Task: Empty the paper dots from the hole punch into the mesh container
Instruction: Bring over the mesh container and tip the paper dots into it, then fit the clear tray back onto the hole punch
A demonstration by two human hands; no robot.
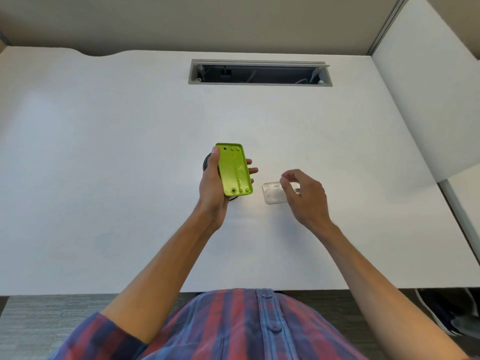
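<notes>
Head view: one green hole punch [235,170] in left hand [214,188], one clear tray [274,192].

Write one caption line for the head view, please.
Left hand holds the green hole punch above the mesh container; right hand hovers over the clear cover.

The hole punch [235,172] is a lime-green, rounded-rectangular tool held up off the white surface with its flat underside turned toward the camera, showing small round holes and moulded ridges, its long axis running away from the viewer and tilted slightly. The mesh container [207,163] is dark and round, and only a sliver of its rim shows at the punch's left edge and another just below its near end, so most of it is hidden. A clear, rounded-rectangular plastic tray [272,194], seemingly the punch's removed dot catcher, lies flat to the right of the punch, apart from it.
</notes>
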